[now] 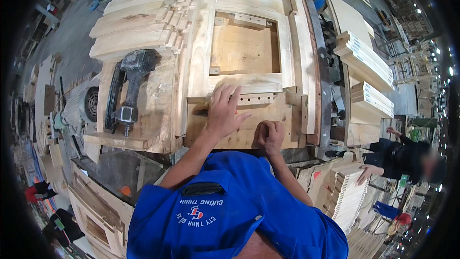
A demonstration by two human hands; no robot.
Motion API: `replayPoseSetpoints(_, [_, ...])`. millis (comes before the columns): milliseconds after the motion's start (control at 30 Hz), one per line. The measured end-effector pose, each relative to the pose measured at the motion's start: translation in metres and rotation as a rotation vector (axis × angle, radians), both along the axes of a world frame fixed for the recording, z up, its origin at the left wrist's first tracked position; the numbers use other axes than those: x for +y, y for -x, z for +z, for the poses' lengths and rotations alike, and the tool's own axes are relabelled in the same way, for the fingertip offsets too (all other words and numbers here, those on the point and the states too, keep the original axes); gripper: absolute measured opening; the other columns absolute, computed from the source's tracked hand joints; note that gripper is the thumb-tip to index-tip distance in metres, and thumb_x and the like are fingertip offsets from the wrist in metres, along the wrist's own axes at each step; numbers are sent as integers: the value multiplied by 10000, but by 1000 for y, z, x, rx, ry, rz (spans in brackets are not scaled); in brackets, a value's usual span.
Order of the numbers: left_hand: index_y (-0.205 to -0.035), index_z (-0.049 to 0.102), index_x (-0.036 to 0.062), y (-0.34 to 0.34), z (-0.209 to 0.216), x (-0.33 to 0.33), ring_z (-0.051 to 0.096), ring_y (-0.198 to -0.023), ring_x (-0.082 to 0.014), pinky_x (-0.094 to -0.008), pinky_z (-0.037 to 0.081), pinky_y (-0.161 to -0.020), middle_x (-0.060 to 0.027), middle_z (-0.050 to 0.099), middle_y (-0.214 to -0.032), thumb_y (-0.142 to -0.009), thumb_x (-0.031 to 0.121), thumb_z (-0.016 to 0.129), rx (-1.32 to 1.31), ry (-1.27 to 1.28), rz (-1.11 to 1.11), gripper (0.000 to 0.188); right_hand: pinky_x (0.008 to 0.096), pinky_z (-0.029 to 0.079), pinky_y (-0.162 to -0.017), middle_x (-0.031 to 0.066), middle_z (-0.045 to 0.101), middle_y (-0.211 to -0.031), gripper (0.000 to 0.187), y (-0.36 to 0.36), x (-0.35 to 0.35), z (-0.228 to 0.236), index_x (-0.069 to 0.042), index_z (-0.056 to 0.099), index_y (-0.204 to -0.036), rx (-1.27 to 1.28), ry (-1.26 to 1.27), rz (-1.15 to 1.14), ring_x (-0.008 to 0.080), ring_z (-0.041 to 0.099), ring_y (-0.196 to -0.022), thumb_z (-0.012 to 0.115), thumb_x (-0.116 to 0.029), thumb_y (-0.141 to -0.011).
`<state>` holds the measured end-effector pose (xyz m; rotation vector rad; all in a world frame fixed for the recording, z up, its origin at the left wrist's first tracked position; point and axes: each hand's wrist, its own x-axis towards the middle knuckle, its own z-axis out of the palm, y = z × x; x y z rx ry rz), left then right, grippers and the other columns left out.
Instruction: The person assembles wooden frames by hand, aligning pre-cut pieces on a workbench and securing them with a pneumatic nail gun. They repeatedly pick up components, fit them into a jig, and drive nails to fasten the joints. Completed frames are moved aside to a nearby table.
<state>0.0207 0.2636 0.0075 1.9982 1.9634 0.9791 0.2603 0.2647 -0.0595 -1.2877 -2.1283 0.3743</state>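
Observation:
A rectangular wooden frame (200, 48) of pale boards lies on the plywood workbench (239, 136) in front of me. My left hand (225, 110) rests with its fingers stretched over the frame's near rail (258, 82), the thumb pointing right. Just below that rail sits a wooden strip with a row of holes (256, 99), beside my left fingers. Close to the bench's near edge, my right hand (271, 136) is closed with its fingers curled. Whatever it holds, if anything, is hidden. A similar holed block (250, 20) lies inside the frame's far side.
On the left, a black nail gun (132, 79) lies on the bench near a stack of tenoned boards (132, 19). More stacked boards (366, 62) stand to the right, past a long metal rail (311, 67). A co-worker (405, 158) handles a wood stack (347, 196) at the lower right.

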Motion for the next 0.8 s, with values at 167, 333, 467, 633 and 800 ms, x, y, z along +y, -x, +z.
replayPoseSetpoints(167, [-1324,667,28,1,-4,-63,667,-980,-342,-449,542,-853,-142,695,-1058,-869,203,832,-177,-66,48,515,448,487,-838,119,639,-1017,319,0,0,7,-98,699,-1134,46,5,25,341,610,-963,741,-35,-824])
replayPoseSetpoints(333, [-1142,737,49,-7,-12,-123,710,-709,-288,-380,573,-655,-106,722,-842,-910,157,801,-210,111,263,264,464,479,-823,115,653,-992,299,-13,9,14,-97,694,-1144,54,124,141,341,612,-939,745,-64,-851])
replayPoseSetpoints(467, [-1048,758,30,-14,-31,-153,738,-681,-250,-350,584,-642,-124,750,-821,-933,144,781,-221,109,449,163,458,498,-735,123,660,-890,230,-18,23,20,-82,704,-1099,107,118,300,346,644,-822,741,-54,-874])
replayPoseSetpoints(633, [-1014,747,15,-19,-67,-170,668,-665,-124,-307,538,-637,-82,722,-772,-976,168,740,-489,156,786,158,454,519,-647,143,656,-850,145,-13,34,30,-63,713,-1044,189,209,396,351,664,-732,735,-58,-900])
replayPoseSetpoints(800, [-905,694,-9,-26,-78,-165,565,-659,-56,-260,485,-618,12,643,-719,-1022,169,692,-828,77,951,213,437,551,-661,141,667,-865,141,-16,39,31,-60,716,-1049,165,239,455,345,676,-740,730,-58,-909])
